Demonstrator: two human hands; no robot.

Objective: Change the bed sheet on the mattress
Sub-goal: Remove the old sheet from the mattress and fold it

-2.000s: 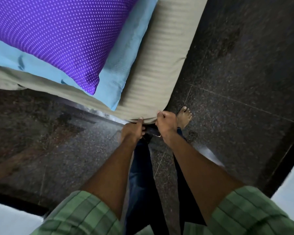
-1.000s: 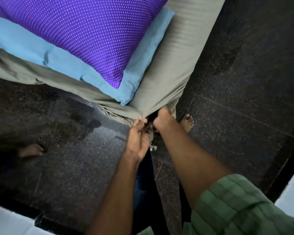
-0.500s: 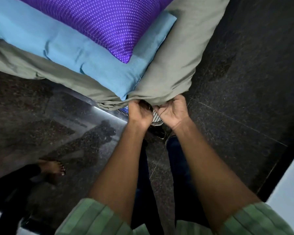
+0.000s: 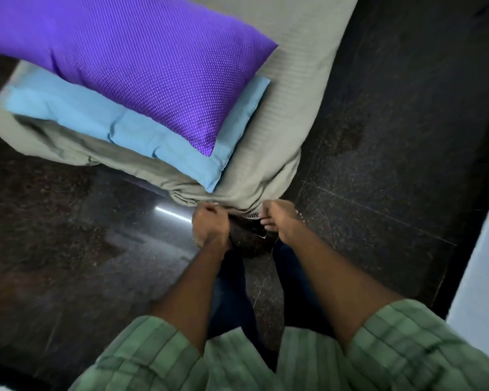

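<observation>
A grey-beige striped bed sheet [image 4: 288, 108] covers the mattress, whose near corner hangs just above my hands. My left hand [image 4: 209, 224] and my right hand [image 4: 280, 218] are both fisted at that corner, gripping the gathered edge of the sheet under it. Between the hands a bit of striped mattress fabric [image 4: 250, 215] shows beneath the sheet. A purple dotted pillow [image 4: 141, 60] lies on a light blue folded cloth [image 4: 141, 131] on top of the bed.
Dark polished stone floor [image 4: 393, 165] surrounds the bed on both sides. My legs in dark trousers [image 4: 229, 294] stand right below the corner. A pale wall [image 4: 480, 263] runs along the right edge.
My hands have moved slightly apart and pulled down at the corner, drawing the sheet tighter. The bed now tilts in view and its left end shows. The other person's foot at left is gone.
</observation>
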